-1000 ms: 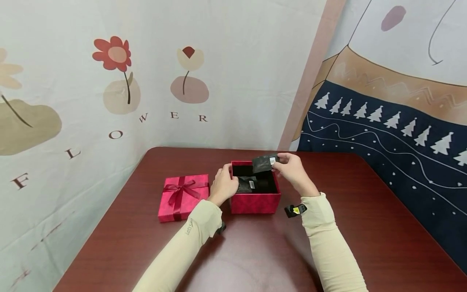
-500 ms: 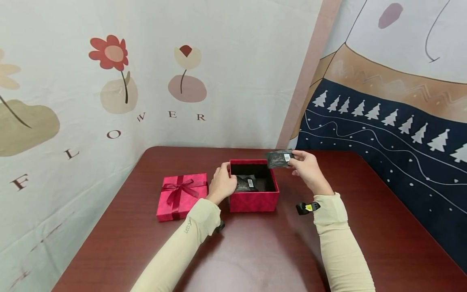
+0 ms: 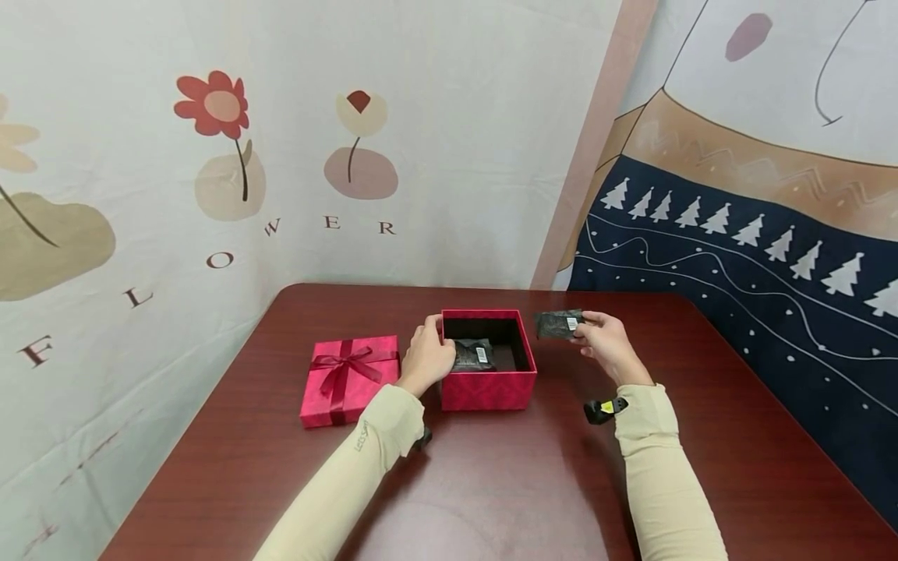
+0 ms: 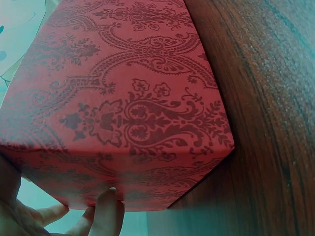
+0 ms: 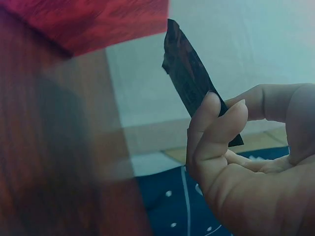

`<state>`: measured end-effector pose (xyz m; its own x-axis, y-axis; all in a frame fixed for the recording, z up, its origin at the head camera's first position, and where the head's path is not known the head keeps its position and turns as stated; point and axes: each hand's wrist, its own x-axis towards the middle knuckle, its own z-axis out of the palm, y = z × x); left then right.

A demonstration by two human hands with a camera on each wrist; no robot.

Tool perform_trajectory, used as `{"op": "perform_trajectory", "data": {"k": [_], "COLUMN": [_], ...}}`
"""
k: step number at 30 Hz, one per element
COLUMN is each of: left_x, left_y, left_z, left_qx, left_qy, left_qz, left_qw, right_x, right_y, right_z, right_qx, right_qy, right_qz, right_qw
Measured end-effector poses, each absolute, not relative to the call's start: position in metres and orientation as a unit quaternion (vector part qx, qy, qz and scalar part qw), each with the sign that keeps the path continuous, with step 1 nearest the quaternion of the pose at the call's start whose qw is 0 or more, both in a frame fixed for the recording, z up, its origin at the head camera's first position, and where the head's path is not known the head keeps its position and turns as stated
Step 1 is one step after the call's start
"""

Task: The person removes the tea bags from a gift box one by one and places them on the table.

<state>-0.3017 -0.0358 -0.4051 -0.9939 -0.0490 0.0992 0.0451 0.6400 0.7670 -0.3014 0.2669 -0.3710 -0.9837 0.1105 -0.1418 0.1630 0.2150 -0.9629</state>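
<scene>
A red patterned gift box [image 3: 489,390] stands uncovered on the table. My left hand [image 3: 426,354] grips its left wall near the rim; in the left wrist view the fingers [image 4: 109,211] lie against the outside. Inside the box, at its left, rests a black packet [image 3: 474,356] with a white barcode label. To the right of the box, my right hand [image 3: 612,347] pinches another black packet [image 3: 557,324] by its right end, above the table. The right wrist view shows this held packet [image 5: 184,69] nearly edge-on between thumb and fingers.
The red box lid [image 3: 351,380] with a dark red ribbon bow lies on the table left of the box. The dark brown wooden table [image 3: 477,483] reaches back to a wall hanging with printed flowers.
My right hand has carried its packet up out of the box, to the right past the rim, then lower. My left hand has stayed at the box.
</scene>
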Motion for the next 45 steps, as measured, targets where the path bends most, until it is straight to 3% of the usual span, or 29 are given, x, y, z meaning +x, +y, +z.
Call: {"op": "perform_trajectory", "data": {"k": [29, 45], "left_x": [-0.301, -0.299], "left_y": [-0.033, -0.034], "left_z": [-0.403, -0.404], "left_qx": [0.006, 0.010], "left_qy": [-0.904, -0.906], "left_qz": [-0.424, -0.421], "left_qw": [0.056, 0.052], "right_x": [-0.313, -0.308], "right_y": [0.283, 0.277], "right_z": [-0.429, -0.427], "right_qx": [0.115, 0.121], "right_qy": [0.813, 0.862], "right_qz": [-0.567, -0.492], "right_qw": [0.069, 0.029]}}
